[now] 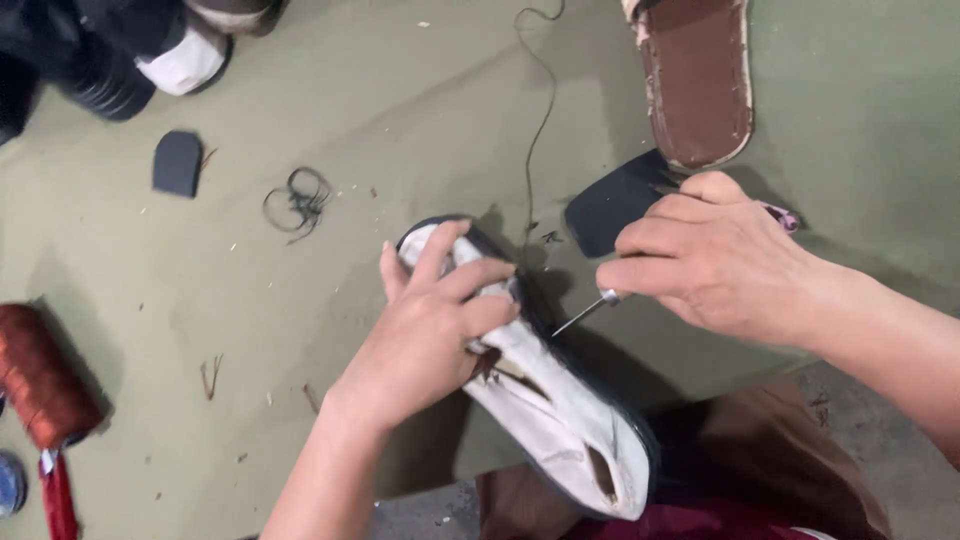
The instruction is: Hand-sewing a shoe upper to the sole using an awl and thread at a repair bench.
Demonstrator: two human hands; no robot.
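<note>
My left hand (435, 325) grips a worn white sandal sole (560, 415) with a dark rim, pressing it down near its toe end. My right hand (715, 262) is closed around a stitching awl (585, 313), whose metal tip points left into the dark edge of the sole beside my left fingers. A thin dark thread (535, 130) runs from the sole up across the green mat.
A brown sandal sole (698, 80) lies at the top right, a dark rubber piece (612, 210) just under it. A small dark patch (178, 163) and a thread tangle (298, 202) lie left. A reddish thread spool (38, 378) sits at the left edge.
</note>
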